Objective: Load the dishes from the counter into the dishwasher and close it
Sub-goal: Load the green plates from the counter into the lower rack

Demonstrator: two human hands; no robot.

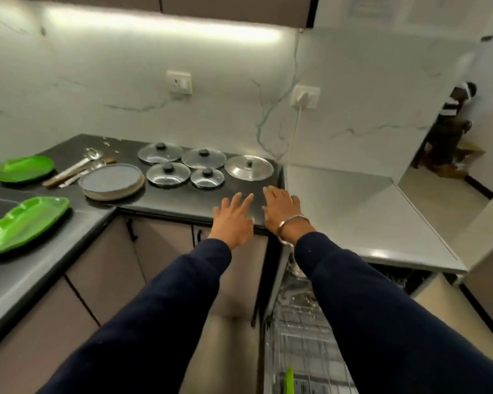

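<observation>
Both my hands reach over the black counter with fingers spread and nothing in them. My left hand and my right hand hover just short of the lids. Several glass lids with black knobs and one steel lid lie flat on the counter. A stack of grey plates sits left of them, with spoons and ladles beside it. Two green leaf-shaped plates lie at the left. The dishwasher rack is pulled out below my right arm, with a green item standing in it.
A grey dishwasher top lies to the right of the counter. Cabinet doors run below the counter. A plug and cable hang on the marble wall. A person is in the doorway at the far right.
</observation>
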